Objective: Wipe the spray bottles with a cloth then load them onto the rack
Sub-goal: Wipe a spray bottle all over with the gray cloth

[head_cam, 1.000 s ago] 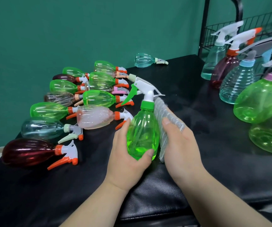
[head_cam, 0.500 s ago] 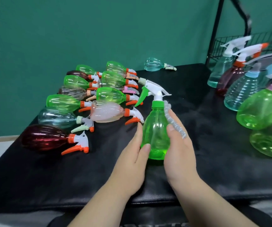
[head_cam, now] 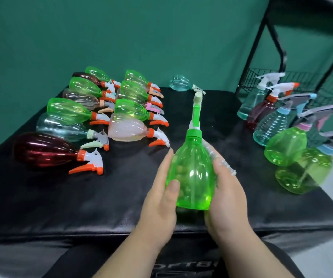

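The left hand grasps the green bottle from its left side, thumb across the front and fingers behind. The right hand cups the bottle's right side and holds the cloth pressed against it, with the pale ribbed cloth showing above the fingers. The bottle is over the near middle of the black table, base down, its sprayer pointing far; whether its base touches the table I cannot tell. Lying bottles fill the left of the table, one lone teal bottle lies at the far edge, and standing bottles line the right, in front of the wire rack.
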